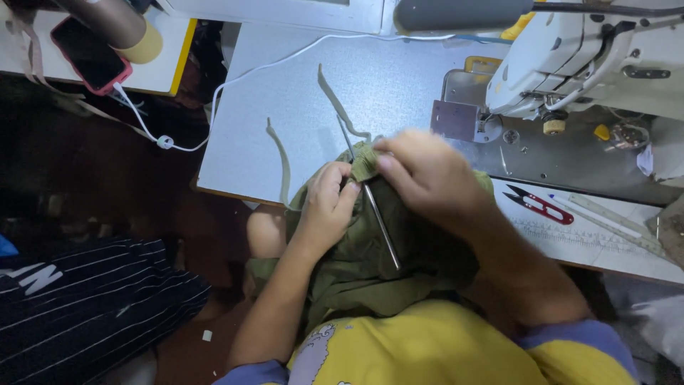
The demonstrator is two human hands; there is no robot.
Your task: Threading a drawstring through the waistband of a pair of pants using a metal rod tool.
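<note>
**Rod may slip out of the fabric tube**

Left hand (326, 203) pinches olive fabric (356, 264) w/ thin metal rod (374, 207) at table edge (235, 189); right hand (420, 171) fingers closed on narrow strip end around rod tip; risk, in my judgement: pinch loosens & strip slides off, or tip snags/pokes fingertip; red snips (541, 205) lie well apart, so not a hazard.
</note>
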